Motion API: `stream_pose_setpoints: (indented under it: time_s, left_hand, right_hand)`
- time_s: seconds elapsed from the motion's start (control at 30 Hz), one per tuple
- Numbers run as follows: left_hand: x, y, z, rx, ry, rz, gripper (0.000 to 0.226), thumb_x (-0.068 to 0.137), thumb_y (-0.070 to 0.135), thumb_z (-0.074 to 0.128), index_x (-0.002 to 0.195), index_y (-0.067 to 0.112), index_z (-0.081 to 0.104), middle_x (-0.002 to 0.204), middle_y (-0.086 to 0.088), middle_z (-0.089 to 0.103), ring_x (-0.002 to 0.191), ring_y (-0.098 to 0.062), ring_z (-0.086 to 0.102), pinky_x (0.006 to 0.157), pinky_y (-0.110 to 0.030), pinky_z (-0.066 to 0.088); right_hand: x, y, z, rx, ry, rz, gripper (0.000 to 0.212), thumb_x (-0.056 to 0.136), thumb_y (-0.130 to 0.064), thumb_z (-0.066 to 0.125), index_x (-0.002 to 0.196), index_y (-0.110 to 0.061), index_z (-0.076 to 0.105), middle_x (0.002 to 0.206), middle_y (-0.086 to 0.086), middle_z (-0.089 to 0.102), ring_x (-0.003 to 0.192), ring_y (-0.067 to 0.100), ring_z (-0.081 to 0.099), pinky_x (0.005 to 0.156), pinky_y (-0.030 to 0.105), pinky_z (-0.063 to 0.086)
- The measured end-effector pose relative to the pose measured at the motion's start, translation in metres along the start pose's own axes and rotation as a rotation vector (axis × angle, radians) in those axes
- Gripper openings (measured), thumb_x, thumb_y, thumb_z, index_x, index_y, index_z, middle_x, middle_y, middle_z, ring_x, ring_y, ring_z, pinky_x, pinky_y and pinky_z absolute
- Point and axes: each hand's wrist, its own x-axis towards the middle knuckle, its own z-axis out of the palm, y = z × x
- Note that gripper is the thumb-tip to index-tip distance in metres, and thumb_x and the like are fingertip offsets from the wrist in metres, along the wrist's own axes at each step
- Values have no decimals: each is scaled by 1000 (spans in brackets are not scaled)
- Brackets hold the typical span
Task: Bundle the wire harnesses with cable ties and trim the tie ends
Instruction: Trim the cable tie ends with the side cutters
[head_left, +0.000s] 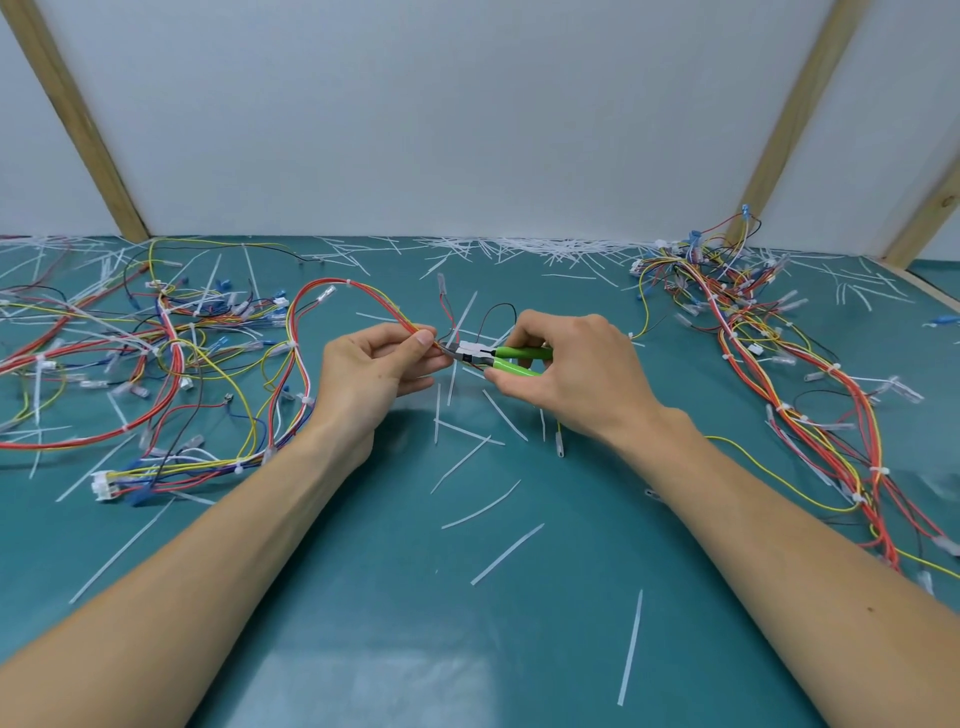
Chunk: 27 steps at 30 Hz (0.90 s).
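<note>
harness (358, 299) pinched in left fingers (423, 340), cutters (511, 358) beside

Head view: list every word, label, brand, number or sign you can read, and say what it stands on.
None can be read.
Green-handled cutters in the right hand: no brand or marking shows.
Connectors on the wire harness gripped by the left hand: too small to show any print.
Trimmed tie ends, green mat, white wall panel: plain, no text.
</note>
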Motion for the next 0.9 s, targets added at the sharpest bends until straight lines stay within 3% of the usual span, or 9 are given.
stream_pose_setpoints:
  time_s: [0.33,0.8,0.9]
  left_hand:
    - [0,1,1,-35,4,-43,11,93,17,71,91,6,73,91,-11,79,89,-21,77,73,-26,62]
    - [-1,2,1,-65,11,-76,14,93,16,72,94,2,72,93,-13,78,90,-22,77,75,-27,62]
    - [-1,3,2,-71,17,-76,13,92,15,72,92,2,72,91,-13,78,88,-22,77,74,-26,61]
  right_hand:
    - [0,0,0,21,-17,12,33,78,-56,77,82,-25,67,75,-7,71,76,22,61,67,35,50]
    - [0,-2,-2,18,-29,25,32,78,-56,77,77,-28,62,73,-7,69,72,20,57,61,30,37]
    - [0,-3,-2,17,-33,29,32,78,-57,77,77,-28,62,75,-8,70,74,20,58,63,31,41]
